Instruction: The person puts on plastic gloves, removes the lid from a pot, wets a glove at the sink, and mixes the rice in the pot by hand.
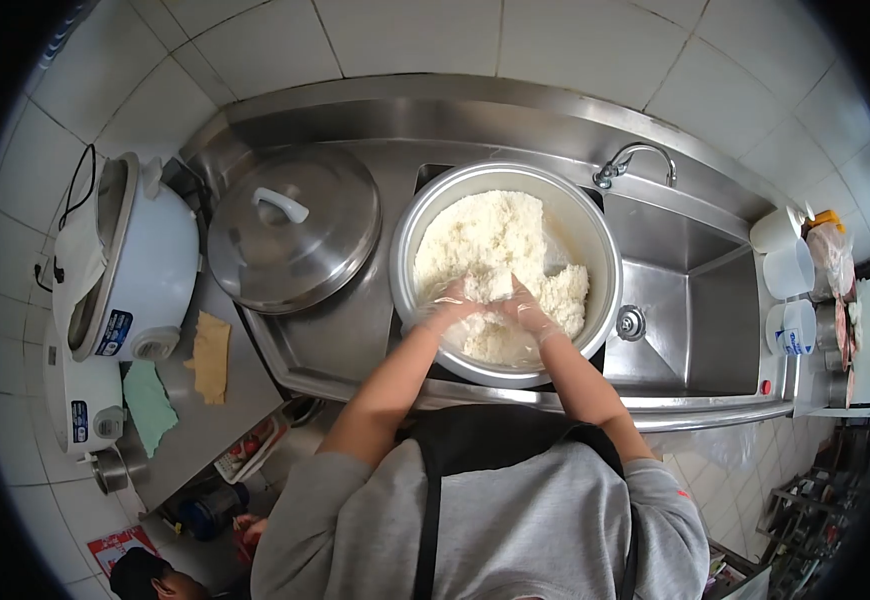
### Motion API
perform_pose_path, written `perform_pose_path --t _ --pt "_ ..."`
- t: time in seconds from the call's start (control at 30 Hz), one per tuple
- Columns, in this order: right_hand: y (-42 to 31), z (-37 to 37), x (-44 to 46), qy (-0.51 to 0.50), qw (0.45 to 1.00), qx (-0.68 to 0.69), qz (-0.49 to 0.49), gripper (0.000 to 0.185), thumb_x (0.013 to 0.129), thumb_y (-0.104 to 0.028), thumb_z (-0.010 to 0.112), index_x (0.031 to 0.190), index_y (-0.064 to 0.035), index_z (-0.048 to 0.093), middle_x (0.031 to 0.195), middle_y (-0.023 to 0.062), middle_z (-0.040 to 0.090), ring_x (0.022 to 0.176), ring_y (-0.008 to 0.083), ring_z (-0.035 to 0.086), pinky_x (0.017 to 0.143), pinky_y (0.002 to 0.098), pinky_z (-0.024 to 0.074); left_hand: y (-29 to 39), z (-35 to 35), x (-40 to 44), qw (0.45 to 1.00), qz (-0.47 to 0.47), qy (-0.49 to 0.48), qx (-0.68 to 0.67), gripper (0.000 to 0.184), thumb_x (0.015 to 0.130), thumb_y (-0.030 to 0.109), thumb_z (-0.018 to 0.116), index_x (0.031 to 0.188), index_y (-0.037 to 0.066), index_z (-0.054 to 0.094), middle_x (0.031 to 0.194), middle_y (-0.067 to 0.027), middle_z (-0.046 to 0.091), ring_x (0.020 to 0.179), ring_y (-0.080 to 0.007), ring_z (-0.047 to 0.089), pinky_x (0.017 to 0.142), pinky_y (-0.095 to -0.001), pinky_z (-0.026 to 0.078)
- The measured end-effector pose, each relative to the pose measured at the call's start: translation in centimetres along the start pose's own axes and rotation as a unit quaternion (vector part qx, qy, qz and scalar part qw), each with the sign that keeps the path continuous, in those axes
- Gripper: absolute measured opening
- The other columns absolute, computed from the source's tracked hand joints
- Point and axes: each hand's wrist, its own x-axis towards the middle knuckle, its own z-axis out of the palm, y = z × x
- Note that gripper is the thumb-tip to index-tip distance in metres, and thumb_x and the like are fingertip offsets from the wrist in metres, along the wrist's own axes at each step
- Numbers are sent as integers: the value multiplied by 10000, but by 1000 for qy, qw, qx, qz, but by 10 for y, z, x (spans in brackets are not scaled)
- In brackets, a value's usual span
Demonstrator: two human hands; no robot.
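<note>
A wide metal pot (405, 245) holds a large mass of white cooked rice (480, 230). Both my hands reach into its near half in thin clear plastic gloves. My left hand (454, 300) and my right hand (527, 308) curve inward around a clump of rice between them, fingers partly buried and hidden. Loose rice lies beside my right hand, and part of the pot's inner wall shows at the right.
Left of the pot rests a big steel lid (295, 235). Rice cookers (150, 270) and cloths (211, 358) stand farther left. To the right are a sink basin (675, 300), a faucet (645, 150) and plastic containers (788, 268). Another person (150, 578) is at lower left.
</note>
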Motion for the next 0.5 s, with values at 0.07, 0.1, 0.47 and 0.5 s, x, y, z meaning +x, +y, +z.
perform_pose_path --t 0.07,0.1,0.47,0.5 --pt "-2 -12 1 34 997 -71 24 717 630 -95 777 1247 -33 417 1082 65 582 971 140 534 843 271 431 1 5 5 996 -30 -6 -84 766 619 414 719 1252 73 453 1141 -118 569 1080 -249 523 905 -335 420" --pt "2 -21 7 52 990 -127 42 706 629 -115 784 1235 -36 431 1083 62 582 971 140 534 847 270 429 19 -10 0 990 -55 -34 -126 734 652 411 689 1249 57 449 1148 -117 566 1079 -263 525 898 -333 427" --pt "-31 15 -2 -52 953 -285 -86 692 680 -350 737 1250 -107 428 1181 197 421 1146 319 404 954 394 348 59 -38 -48 859 -104 -135 -482 860 715 673 531 1363 156 302 1329 -97 379 1234 -251 347 976 -466 279" --pt "-21 17 -1 -66 937 -328 -97 719 676 -393 726 1268 -119 424 1178 225 412 1149 346 394 971 403 329 61 -40 -53 853 -104 -132 -495 854 712 661 547 1354 144 322 1329 -89 382 1239 -248 337 971 -468 277"
